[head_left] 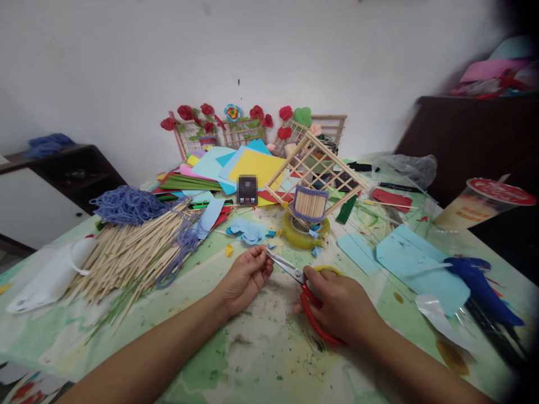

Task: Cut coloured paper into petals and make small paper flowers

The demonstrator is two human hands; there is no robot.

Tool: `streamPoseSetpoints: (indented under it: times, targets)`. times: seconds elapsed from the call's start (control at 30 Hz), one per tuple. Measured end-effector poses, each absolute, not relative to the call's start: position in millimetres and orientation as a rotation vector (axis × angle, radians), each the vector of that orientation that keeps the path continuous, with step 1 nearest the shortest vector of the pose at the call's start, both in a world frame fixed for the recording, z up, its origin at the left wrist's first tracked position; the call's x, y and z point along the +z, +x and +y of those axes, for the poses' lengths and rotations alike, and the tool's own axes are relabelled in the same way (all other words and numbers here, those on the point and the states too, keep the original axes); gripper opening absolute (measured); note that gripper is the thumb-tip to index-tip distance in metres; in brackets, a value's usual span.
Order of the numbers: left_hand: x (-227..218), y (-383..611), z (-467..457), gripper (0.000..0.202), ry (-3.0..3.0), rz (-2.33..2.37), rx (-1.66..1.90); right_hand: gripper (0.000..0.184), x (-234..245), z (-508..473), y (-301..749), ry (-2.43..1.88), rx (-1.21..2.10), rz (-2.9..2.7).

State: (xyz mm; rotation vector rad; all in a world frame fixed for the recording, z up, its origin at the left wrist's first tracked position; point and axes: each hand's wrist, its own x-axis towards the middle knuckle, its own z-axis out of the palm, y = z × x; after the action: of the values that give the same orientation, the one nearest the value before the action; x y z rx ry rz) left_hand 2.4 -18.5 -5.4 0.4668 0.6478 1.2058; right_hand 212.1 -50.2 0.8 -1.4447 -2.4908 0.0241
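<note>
My right hand (337,303) is closed around the red and yellow handles of a pair of scissors (295,275), whose blades point left. Their tips meet the pinched fingers of my left hand (246,275). That hand is closed on something small at the blade tips; I cannot make it out. Both hands hover just above the green patterned table (252,359). Small blue paper scraps (248,231) lie just beyond the hands.
A heap of wooden sticks (135,255) with blue yarn (126,205) lies left. Coloured paper sheets (248,168), a wooden lattice (315,168), a tape roll (304,233) and paper roses (210,115) sit behind. Light blue paper (416,264) and a cup (484,205) are right.
</note>
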Motion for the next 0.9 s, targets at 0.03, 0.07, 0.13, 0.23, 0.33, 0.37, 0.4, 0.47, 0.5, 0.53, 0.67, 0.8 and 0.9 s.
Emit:
streamPoseSetpoints:
  times: [0.03,0.07,0.13,0.23,0.33,0.37,0.4,0.47,0.5,0.53,0.67,0.8,0.9]
  targets:
    - [-5.2,2.5,-18.7,0.013,0.462,0.645,1.201,0.043,0.6,-50.0,212.1,-1.45,0.019,-2.497]
    - [-5.1,2.6,-18.7,0.013,0.46,0.64,1.196,0.043,0.7,-49.8,212.1,-1.453,0.013,-2.502]
    - [-5.0,2.6,-18.5,0.012,0.458,0.629,1.187,0.042,1.3,-49.9,212.0,-1.451,0.007,-2.51]
    - [-5.5,2.5,-18.4,0.011,0.459,0.613,1.184,0.042,2.2,-50.4,211.8,-1.445,0.011,-2.509]
    - [-6.0,2.4,-19.0,0.01,0.455,0.604,1.181,0.041,1.8,-50.7,211.8,-1.44,0.0,-2.5]
    - [-6.1,2.5,-19.2,0.011,0.453,0.603,1.179,0.04,1.3,-50.7,211.9,-1.437,-0.006,-2.498]
    - [-6.0,2.6,-19.5,0.011,0.452,0.601,1.177,0.039,0.9,-50.6,212.0,-1.433,-0.012,-2.496]
    - [-5.6,3.0,-20.0,0.012,0.451,0.604,1.177,0.038,-0.1,-50.6,212.1,-1.42,-0.022,-2.493]
    - [-5.2,3.2,-20.1,0.012,0.451,0.608,1.178,0.039,-0.4,-50.6,212.2,-1.416,-0.023,-2.492]
    - [-4.8,3.5,-20.2,0.012,0.45,0.613,1.18,0.04,-0.7,-50.6,212.2,-1.415,-0.025,-2.493]
    - [-3.2,4.3,-20.3,0.012,0.439,0.628,1.186,0.044,-1.1,-50.8,212.3,-1.426,-0.034,-2.501]
    - [-3.1,4.3,-19.9,0.011,0.442,0.609,1.182,0.041,-1.4,-50.8,212.6,-1.417,-0.035,-2.508]
    - [-3.3,3.9,-19.4,0.01,0.441,0.605,1.18,0.039,-1.6,-50.8,212.6,-1.412,-0.022,-2.509]
